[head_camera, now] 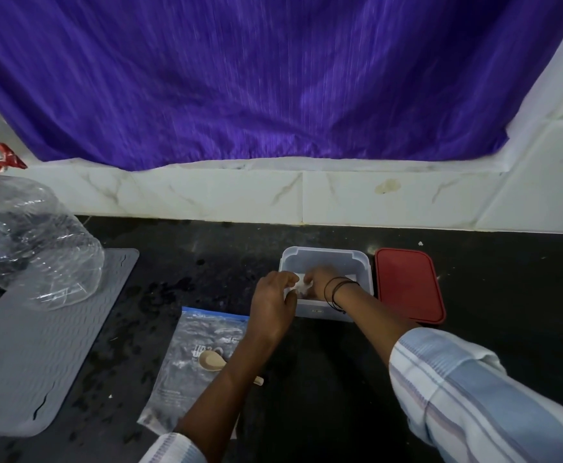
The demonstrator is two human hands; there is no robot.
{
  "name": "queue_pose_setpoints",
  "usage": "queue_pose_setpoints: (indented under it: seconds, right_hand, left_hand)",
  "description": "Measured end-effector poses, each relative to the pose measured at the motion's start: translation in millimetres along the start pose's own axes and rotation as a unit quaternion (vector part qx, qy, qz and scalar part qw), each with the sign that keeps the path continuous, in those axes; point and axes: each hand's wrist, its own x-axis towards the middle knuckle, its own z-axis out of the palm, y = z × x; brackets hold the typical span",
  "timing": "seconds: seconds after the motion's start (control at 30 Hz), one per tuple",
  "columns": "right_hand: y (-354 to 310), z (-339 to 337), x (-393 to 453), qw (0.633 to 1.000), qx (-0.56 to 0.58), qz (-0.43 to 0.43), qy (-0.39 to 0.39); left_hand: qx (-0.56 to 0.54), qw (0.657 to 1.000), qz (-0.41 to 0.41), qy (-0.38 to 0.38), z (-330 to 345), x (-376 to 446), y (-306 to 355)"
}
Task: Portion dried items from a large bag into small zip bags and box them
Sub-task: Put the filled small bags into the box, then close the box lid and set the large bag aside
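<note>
A clear plastic box (327, 257) stands open on the black counter. Both hands reach into it and pinch a small zip bag (302, 287) between them. My left hand (273, 300) grips the bag's left side at the box's near left corner. My right hand (320, 277) holds its right side inside the box. The bag's contents are blurred. The large zip bag (193, 355) lies flat in front of the box, under my left forearm, with a wooden spoon (210, 359) resting on it.
The box's red lid (407, 284) lies just right of it. A grey ribbed mat (29, 345) covers the counter's left, with a crumpled clear plastic bottle (36, 245) on its far end. White tiles and a purple curtain (256, 78) back the counter.
</note>
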Motion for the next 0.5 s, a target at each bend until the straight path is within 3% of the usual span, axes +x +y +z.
queue_pose_setpoints:
  seconds: [0.1, 0.2, 0.37, 0.43, 0.5]
  right_hand:
    - [5.6, -2.6, -10.5, 0.997, 0.042, -0.013, 0.071]
    - [14.1, -4.1, -31.8, 0.970, 0.105, -0.045, 0.213]
    - [62.0, 1.5, -87.1, 0.835, 0.294, -0.034, 0.464]
    - [92.7, 5.0, -104.9, 0.795, 0.335, 0.023, 0.505]
    - [129.0, 11.5, -110.6, 0.783, 0.346, 0.090, 0.508]
  left_hand:
    - [0.022, 0.999, 0.027, -0.004, -0.9, 0.3, 0.5]
    - [0.028, 0.999, 0.040, -0.006, -1.9, -0.1, 2.4]
    - [0.017, 0.996, 0.089, 0.011, 2.9, 1.1, 30.0]
    - [-0.007, 0.992, 0.125, 0.004, 12.2, 2.0, 52.2]
    - [-0.032, 0.984, 0.174, -0.015, 27.5, 1.7, 78.0]
